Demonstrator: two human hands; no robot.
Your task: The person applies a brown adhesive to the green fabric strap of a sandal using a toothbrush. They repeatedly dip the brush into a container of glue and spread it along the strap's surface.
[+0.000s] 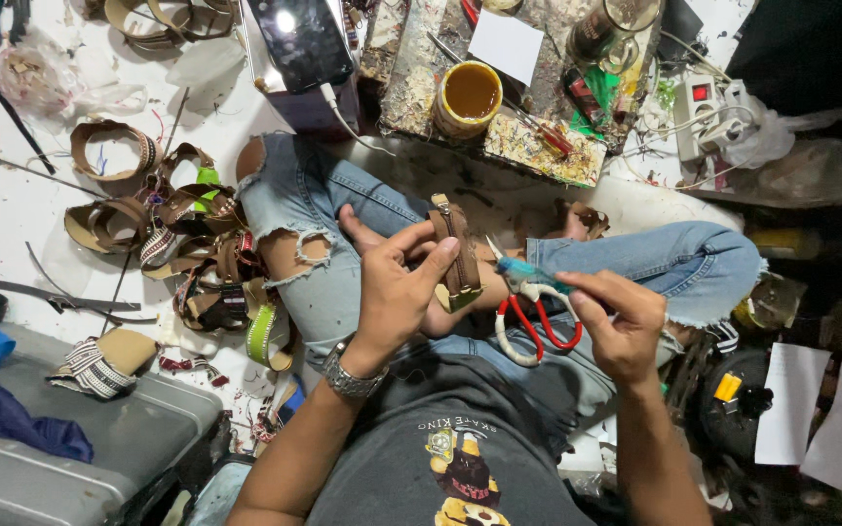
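The person sits cross-legged on the floor (pixel 21 195), and both hands work above the lap.

**Left hand.** The left hand (pixel 397 292) is closed on a brown strap piece (pixel 458 255). The thumb lies across the strap's outer face and the fingers curl behind it, so the hold is a pinch, not a spread palm. The strap stands nearly upright in the view: its long axis runs from a small metal fitting at the top end, near the knee, down to a pale green tip at the bottom end, beside the thumb base. A metal wristwatch (pixel 348 375) sits on this wrist.

**Right hand.** The right hand (pixel 616 321) is pressed together at the fingertips on a small blue object (pixel 528 271) (too blurred to identify; it may be a lighter or a small tube). The object's long axis lies roughly level and points left, toward the strap.

**Relation.** The strap lies to the left of the right hand, close but apart; the blue object's free end is just beside the strap's lower half without touching it. The left hand is the nearer one, being in contact.

**Surroundings.** Red-handled scissors (pixel 533 326) rest on the lap between the two hands, untouched. A yellow glue pot (pixel 468 97) stands on a paint-stained board beyond the knees. A heap of finished straps (pixel 187 244) lies on the floor at the left.
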